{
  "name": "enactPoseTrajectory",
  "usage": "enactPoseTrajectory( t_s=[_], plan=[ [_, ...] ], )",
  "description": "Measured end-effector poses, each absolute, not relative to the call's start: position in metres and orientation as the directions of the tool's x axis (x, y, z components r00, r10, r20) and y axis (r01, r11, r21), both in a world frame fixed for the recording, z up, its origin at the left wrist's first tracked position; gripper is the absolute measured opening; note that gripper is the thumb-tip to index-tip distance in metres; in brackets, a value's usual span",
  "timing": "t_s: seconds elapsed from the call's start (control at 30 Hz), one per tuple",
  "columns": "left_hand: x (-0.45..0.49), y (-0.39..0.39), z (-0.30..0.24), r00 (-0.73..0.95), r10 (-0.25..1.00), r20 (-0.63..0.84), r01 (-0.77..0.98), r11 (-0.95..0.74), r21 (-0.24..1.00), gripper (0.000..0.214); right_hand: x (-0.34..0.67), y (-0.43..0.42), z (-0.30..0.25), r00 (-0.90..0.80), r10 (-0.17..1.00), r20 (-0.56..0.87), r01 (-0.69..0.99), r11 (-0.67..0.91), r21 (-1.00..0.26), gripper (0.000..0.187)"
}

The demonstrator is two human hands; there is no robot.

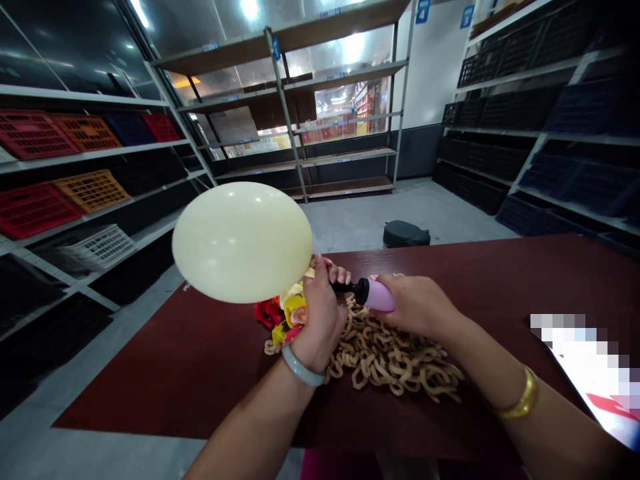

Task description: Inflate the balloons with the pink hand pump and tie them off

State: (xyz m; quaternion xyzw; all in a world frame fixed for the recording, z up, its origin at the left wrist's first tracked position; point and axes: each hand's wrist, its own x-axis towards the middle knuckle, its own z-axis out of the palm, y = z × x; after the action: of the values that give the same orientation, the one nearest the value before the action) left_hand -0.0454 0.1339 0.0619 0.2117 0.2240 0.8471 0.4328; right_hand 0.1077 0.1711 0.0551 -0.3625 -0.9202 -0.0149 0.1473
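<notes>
A large, pale yellow inflated balloon (243,240) is at the left of centre, its neck pointing right. My left hand (323,307) is closed around that neck, where it meets the black end of a balloon pump (381,295). The pump has a pink body, and my right hand (420,303) is wrapped round it. Below both hands lies a heap of tan, loop-shaped pieces (395,363) on the table. Red and yellow soft pieces (270,312) sit beside my left hand, partly hidden by the balloon; I cannot tell exactly what they are.
The dark red table (165,380) spans the foreground. A phone-like device with a bright, partly blurred screen (590,373) lies at its right. Beyond the table is a black rounded object (406,233). Shelves with red crates (35,133) and dark bins (480,160) line the sides.
</notes>
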Motion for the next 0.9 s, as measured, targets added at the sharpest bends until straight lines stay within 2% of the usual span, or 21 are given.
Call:
enactPoseTrajectory(
  t_s=[0.23,0.5,0.7,0.9],
  plan=[
    [-0.078,0.135,0.075,-0.549,0.818,0.172,-0.615,-0.534,0.580,0.026,0.112,0.178,0.056,-0.682,0.668,0.298,0.673,0.733,-0.104,0.034],
    [-0.152,0.122,0.094,-0.707,0.673,0.216,-0.502,-0.693,0.517,0.021,0.125,0.185,0.063,-0.707,0.647,0.285,0.652,0.753,-0.092,0.031],
    [-0.106,0.127,0.082,-0.649,0.739,0.180,-0.569,-0.629,0.529,0.023,0.122,0.179,0.062,-0.714,0.649,0.264,0.657,0.751,-0.070,0.041],
    [-0.054,0.129,0.066,-0.551,0.826,0.121,-0.638,-0.510,0.576,0.026,0.114,0.172,0.059,-0.700,0.667,0.255,0.663,0.739,-0.115,0.048]
  ],
)
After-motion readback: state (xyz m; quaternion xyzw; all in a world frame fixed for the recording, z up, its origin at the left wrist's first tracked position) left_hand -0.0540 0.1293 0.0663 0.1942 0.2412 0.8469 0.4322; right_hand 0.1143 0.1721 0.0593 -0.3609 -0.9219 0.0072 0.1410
